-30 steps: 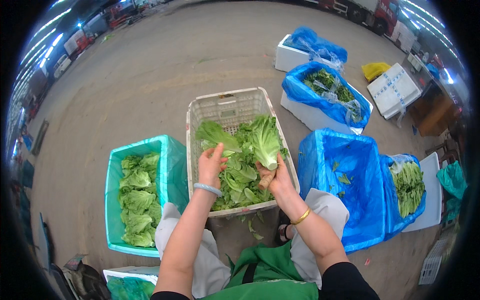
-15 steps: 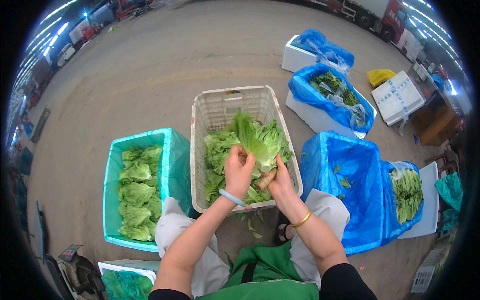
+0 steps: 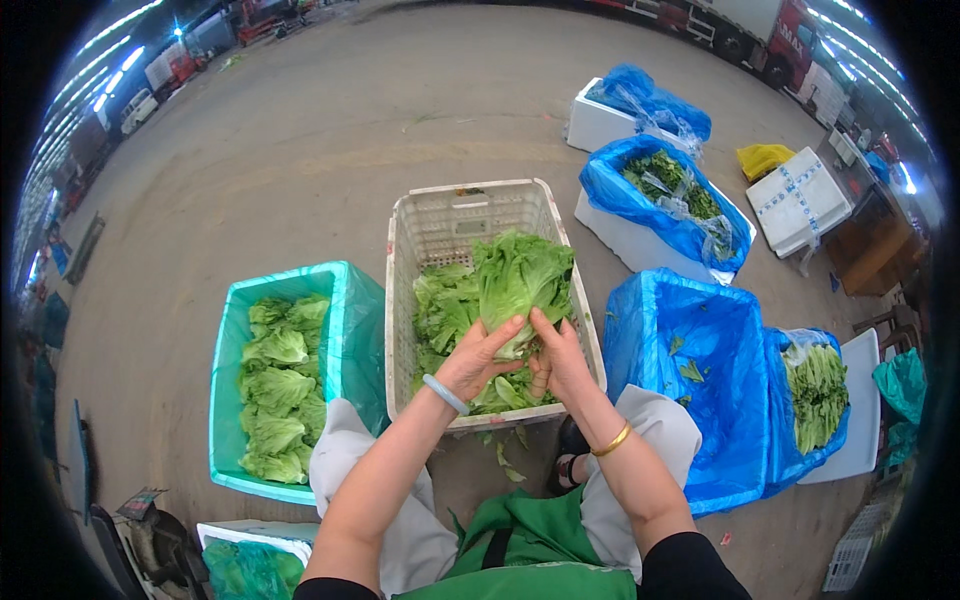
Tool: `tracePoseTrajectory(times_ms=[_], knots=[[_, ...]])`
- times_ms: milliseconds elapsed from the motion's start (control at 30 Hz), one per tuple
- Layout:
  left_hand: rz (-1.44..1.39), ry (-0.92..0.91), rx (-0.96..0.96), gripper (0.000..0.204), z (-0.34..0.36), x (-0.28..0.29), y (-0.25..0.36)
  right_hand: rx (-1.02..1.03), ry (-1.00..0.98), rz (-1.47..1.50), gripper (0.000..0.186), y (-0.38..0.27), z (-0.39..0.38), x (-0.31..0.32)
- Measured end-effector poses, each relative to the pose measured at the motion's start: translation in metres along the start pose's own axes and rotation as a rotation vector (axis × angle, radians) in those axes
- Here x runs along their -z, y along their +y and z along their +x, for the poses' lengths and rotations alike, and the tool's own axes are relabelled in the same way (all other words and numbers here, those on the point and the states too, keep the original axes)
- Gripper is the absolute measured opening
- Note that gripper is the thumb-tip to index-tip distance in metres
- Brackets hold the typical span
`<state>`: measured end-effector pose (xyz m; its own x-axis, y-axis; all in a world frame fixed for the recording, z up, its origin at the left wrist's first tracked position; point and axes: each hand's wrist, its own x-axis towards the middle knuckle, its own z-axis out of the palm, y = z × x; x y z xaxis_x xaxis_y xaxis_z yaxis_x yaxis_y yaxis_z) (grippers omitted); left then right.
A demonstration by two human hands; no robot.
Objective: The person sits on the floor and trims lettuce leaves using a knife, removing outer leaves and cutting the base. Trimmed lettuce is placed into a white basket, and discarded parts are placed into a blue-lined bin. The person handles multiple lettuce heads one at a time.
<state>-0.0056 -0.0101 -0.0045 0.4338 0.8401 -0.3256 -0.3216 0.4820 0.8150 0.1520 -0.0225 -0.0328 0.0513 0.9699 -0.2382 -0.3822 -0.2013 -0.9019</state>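
Note:
A leafy green lettuce head (image 3: pixel 520 285) is raised over the white plastic crate (image 3: pixel 398 300) between my two hands, its base toward me. My left hand (image 3: pixel 478 362), below a pale bangle, grips the left side of the base with thumb and fingers. On the other side, my right hand (image 3: pixel 562 362), below a gold bracelet, presses its thumb to the base; its other fingers curl underneath. Whether anything else sits in those curled fingers I cannot tell. More loose lettuce (image 3: pixel 440 305) lies in the crate under and around the held head.
To the left, a green-lined box (image 3: pixel 345 330) holds rows of lettuce heads. At right stand a blue-lined box (image 3: pixel 630 345) with leaf scraps and another with packed greens (image 3: pixel 815 395). Foam boxes (image 3: pixel 625 230) stand farther back. My knees flank the crate's near end.
The lettuce has turned and now shows as a fuller head with its base toward me. My left hand has shifted lower. The tan cylindrical piece by my right hand no longer shows.

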Motion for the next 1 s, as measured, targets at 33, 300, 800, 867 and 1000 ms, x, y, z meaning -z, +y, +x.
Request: tracePoseTrajectory(times_ms=[33, 300, 800, 867, 1000], knots=[[-0.011, -0.023, -0.029, 0.048, 0.006, 0.007, -0.004, -0.026, -0.029, -0.212, 0.058, -0.004, -0.001, 0.004], [-0.118, 0.027, -0.074, 0.047, -0.010, 0.032, 0.012, 0.205, -0.080, -0.241, 0.060, -0.058, -0.008, 0.028], [0.752, 0.351, -0.512, 0.054, -0.039, 0.039, 0.010, 0.175, -0.535, -0.311, 0.079, -0.083, -0.034, -0.007], [0.748, 0.307, -0.475, 0.053, -0.043, 0.028, 0.011, 0.215, -0.496, -0.405, 0.069, -0.074, -0.022, -0.004], [0.719, 0.265, -0.477, 0.053, -0.043, 0.036, 0.008, 0.447, -0.047, -0.298, 0.049, -0.071, -0.004, 0.000]])
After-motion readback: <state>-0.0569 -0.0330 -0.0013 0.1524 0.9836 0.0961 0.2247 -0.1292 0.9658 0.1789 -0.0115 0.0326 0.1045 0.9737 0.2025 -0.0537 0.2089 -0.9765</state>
